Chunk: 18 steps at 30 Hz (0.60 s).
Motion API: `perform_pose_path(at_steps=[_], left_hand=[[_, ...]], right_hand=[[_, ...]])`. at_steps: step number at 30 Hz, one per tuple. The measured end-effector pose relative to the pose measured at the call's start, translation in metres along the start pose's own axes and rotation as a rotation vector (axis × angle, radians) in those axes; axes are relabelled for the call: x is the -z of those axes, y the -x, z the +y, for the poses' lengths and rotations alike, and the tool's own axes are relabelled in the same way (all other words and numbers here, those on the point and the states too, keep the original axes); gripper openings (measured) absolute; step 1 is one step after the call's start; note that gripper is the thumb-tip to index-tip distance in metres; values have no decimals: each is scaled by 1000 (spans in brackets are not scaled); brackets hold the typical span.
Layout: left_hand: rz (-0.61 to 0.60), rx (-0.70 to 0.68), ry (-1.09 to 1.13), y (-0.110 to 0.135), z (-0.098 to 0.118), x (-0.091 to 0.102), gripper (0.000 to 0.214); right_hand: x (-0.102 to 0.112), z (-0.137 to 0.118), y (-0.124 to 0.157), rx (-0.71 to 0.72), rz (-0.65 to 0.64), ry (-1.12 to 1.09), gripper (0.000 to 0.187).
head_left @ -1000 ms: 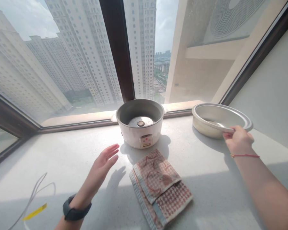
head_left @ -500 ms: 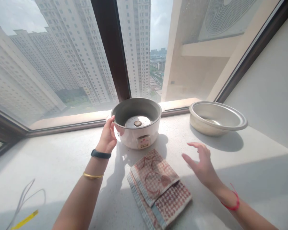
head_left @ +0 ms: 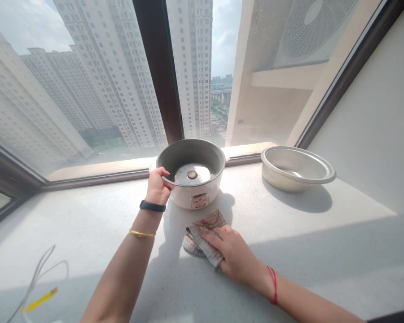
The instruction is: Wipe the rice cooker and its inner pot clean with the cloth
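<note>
A white rice cooker body [head_left: 178, 195] with a grey interior and a round metal heating plate stands near the window. My left hand [head_left: 159, 186] is closed on its left rim, the thumb over the edge. Just in front of the cooker, my right hand [head_left: 234, 253] grips a checked brown-and-white cloth [head_left: 205, 233], which is bunched up under the fingers. Part of the cloth is hidden by that hand. To the right, apart from both hands, sits a metal inner pot [head_left: 289, 177] with a wide rim.
Everything rests on a white windowsill [head_left: 121, 269] beneath large windows with a dark frame post [head_left: 160, 67]. At the lower left lie a thin pale cord [head_left: 37, 273] and a yellow tag [head_left: 40, 299]. A white wall [head_left: 377, 130] closes off the right side.
My right hand has come left and down onto the cloth and gripped it; the cloth, flat and folded before, is now gathered up. My left thumb has moved over the cooker's rim.
</note>
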State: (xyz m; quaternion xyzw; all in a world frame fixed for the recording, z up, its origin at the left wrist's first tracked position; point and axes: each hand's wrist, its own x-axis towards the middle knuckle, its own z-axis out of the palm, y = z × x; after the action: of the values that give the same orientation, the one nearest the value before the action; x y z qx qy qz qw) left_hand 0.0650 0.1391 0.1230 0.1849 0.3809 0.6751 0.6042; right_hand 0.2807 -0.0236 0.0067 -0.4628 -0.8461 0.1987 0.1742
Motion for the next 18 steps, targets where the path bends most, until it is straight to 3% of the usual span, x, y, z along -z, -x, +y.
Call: perform_pose_path(at_steps=[2,5,8,11,14,18], left_hand=[[25,-50,-27,16,0,5,33],[48,-173,-59,45,8,18,37],[34,-303,-110,74,24,30,49],[-5,-393,-226,97,42,38,53],[-36,-455,-326,112,53,44,56],[-56,-492,-405,125,57,49,57]], right_hand=[[12,8,6,16,99,-194,56],[36,15,20,-66,350,-447,47],[60,13,35,-195,594,-557,42],[74,3,39,-210,782,-556,39],[77,-12,27,-16,858,-398,40],[75,-31,-17,383,728,-9,41]])
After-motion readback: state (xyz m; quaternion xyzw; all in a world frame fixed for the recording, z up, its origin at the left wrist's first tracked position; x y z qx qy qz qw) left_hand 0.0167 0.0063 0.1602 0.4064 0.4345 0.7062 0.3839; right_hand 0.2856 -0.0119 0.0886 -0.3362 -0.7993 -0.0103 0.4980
